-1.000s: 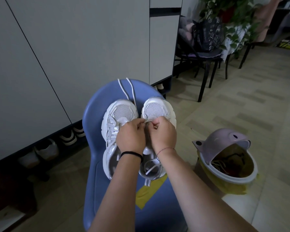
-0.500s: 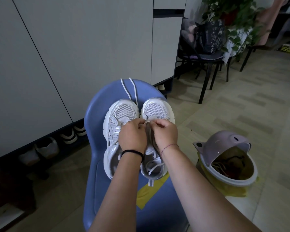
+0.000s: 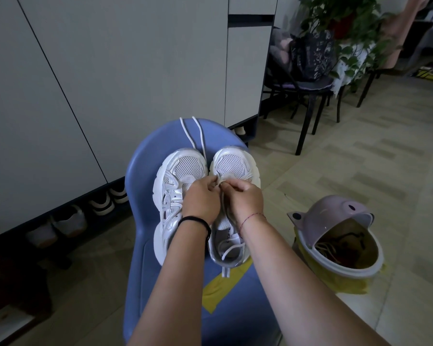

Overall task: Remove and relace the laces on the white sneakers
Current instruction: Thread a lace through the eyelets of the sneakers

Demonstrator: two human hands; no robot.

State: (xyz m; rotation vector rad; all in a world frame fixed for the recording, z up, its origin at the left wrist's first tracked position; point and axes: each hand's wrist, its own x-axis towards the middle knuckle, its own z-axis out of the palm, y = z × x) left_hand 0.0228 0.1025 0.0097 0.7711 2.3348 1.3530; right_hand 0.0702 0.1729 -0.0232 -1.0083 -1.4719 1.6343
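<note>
Sneakers: side by side on blue chair
Hands: left hand, right hand together; pinching lace at right shoe's lower eyelets
Handling: lace likely soft, limp, light; grip near tip

Wall: pale grey cabinet doors, dark gap beneath
Floor: beige tiles
Furniture: black chair, leafy plant behind
Light: dim

Two white sneakers, two hands, one chair, one bin
</note>
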